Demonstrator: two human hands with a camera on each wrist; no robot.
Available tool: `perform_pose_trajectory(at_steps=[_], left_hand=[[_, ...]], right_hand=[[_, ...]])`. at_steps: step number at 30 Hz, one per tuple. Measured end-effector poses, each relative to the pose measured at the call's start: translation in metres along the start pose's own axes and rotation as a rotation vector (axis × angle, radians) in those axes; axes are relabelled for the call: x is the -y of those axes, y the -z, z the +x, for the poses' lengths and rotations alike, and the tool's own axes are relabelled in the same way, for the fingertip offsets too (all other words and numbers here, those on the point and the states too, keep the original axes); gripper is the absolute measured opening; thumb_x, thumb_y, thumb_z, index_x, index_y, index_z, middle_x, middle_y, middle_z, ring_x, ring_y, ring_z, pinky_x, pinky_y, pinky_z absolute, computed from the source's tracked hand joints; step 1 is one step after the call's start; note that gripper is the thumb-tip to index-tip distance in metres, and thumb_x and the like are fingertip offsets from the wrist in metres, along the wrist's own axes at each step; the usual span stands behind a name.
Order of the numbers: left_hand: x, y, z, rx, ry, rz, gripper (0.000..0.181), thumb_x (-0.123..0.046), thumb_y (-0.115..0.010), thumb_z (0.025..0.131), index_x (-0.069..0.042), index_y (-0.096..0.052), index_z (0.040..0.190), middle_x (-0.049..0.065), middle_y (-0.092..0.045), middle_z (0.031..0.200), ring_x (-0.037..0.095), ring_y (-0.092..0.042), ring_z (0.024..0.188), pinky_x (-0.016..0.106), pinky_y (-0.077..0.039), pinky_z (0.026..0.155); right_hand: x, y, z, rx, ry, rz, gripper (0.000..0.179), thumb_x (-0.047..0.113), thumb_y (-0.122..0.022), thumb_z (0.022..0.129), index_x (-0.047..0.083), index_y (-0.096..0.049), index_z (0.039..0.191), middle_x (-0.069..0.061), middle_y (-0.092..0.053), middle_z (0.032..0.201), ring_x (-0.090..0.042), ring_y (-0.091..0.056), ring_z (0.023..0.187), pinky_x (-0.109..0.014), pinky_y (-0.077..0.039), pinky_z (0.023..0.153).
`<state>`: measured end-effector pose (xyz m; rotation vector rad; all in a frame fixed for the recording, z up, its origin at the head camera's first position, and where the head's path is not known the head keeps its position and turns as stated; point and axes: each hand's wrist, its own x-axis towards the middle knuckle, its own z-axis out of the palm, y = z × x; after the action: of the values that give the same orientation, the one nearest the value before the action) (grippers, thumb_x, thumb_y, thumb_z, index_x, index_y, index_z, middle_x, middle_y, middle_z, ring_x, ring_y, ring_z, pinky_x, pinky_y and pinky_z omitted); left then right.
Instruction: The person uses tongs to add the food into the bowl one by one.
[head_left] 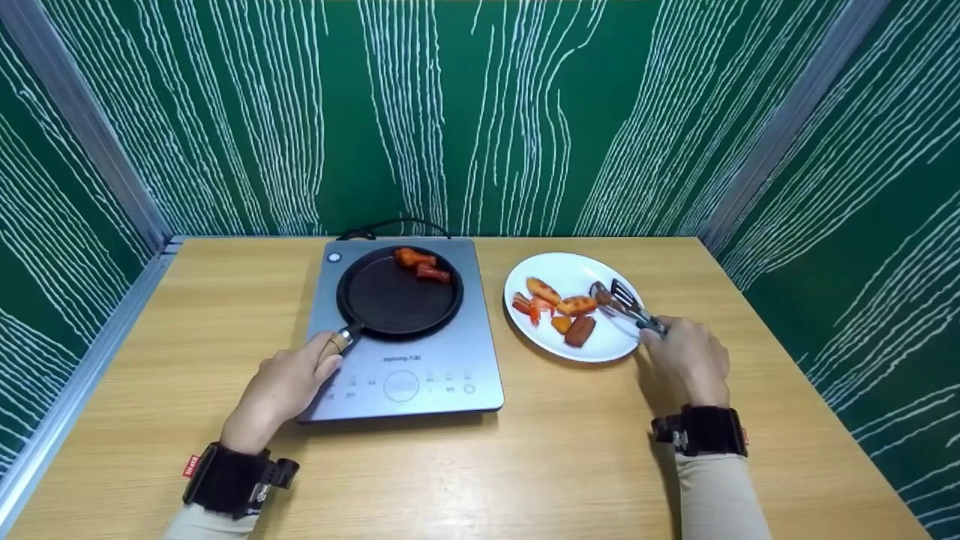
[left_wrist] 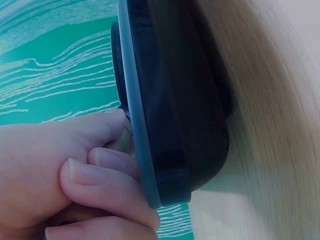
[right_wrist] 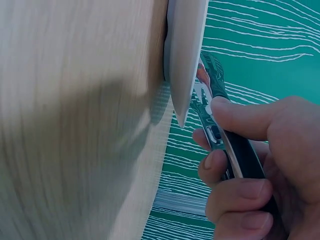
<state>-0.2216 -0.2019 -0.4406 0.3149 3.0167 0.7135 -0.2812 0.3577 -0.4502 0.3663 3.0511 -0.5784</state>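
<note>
My left hand grips the handle of a black frying pan, which sits on a grey induction cooktop. Two reddish-brown food pieces lie at the pan's far right side. With my right hand I hold metal tongs with dark handles, fingers and thumb wrapped round them. The tongs' slotted head reaches over the right side of a white plate, around a dark brown food piece. Several orange, red and brown pieces lie left of it on the plate.
The cooktop and plate stand on a wooden table, the plate right of the cooktop. A black cable runs behind the cooktop. Green panels with white wavy lines wall in the back and sides.
</note>
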Motion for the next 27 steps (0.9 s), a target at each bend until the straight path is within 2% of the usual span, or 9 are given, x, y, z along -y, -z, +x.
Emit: perform_pose_trajectory(at_steps=[3, 7, 12, 21, 27], left_hand=[[0.0001, 0.0006, 0.0, -0.004, -0.002, 0.004, 0.032, -0.03, -0.053, 0.113, -0.014, -0.056, 0.141, 0.025, -0.069, 0.113, 0.044, -0.07, 0.094, 0.062, -0.052, 0.075], [-0.0005, 0.0009, 0.0009, -0.008, -0.001, 0.001, 0.033, -0.03, -0.054, 0.113, -0.014, -0.056, 0.142, 0.025, -0.068, 0.112, 0.042, -0.069, 0.09, 0.062, -0.052, 0.075], [-0.0003, 0.0006, 0.0016, -0.004, 0.007, 0.004, 0.033, -0.03, -0.055, 0.112, -0.014, -0.056, 0.141, 0.025, -0.068, 0.11, 0.045, -0.07, 0.092, 0.062, -0.053, 0.074], [-0.0014, 0.0011, 0.0022, 0.003, 0.013, 0.001, 0.037, -0.032, -0.054, 0.112, -0.014, -0.055, 0.144, 0.027, -0.068, 0.113, 0.048, -0.07, 0.096, 0.064, -0.054, 0.077], [-0.0007, 0.0008, 0.0015, 0.012, 0.02, 0.004, 0.034, -0.032, -0.054, 0.113, -0.015, -0.055, 0.142, 0.026, -0.067, 0.109, 0.044, -0.069, 0.091, 0.061, -0.053, 0.074]], right_hand=[[0.0007, -0.0019, 0.001, -0.031, 0.015, -0.019, 0.054, 0.04, -0.06, 0.107, 0.006, -0.061, 0.149, -0.02, -0.063, 0.11, -0.036, -0.059, 0.091, -0.039, -0.036, 0.067], [0.0016, -0.0044, 0.0018, -0.064, 0.012, -0.018, 0.049, 0.037, -0.059, 0.108, 0.007, -0.063, 0.147, -0.019, -0.063, 0.104, -0.035, -0.058, 0.089, -0.039, -0.036, 0.066], [0.0028, -0.0049, 0.0017, -0.058, -0.003, -0.01, 0.048, 0.036, -0.058, 0.109, 0.007, -0.063, 0.147, -0.018, -0.062, 0.098, -0.034, -0.058, 0.085, -0.039, -0.035, 0.065], [0.001, -0.0008, -0.0013, -0.068, -0.012, -0.006, 0.047, 0.037, -0.056, 0.109, 0.009, -0.063, 0.147, -0.019, -0.065, 0.107, -0.036, -0.058, 0.092, -0.041, -0.037, 0.07], [-0.0007, 0.0004, -0.0022, -0.096, -0.008, 0.007, 0.045, 0.036, -0.054, 0.109, 0.009, -0.067, 0.143, -0.021, -0.069, 0.108, -0.037, -0.061, 0.094, -0.046, -0.042, 0.073]])
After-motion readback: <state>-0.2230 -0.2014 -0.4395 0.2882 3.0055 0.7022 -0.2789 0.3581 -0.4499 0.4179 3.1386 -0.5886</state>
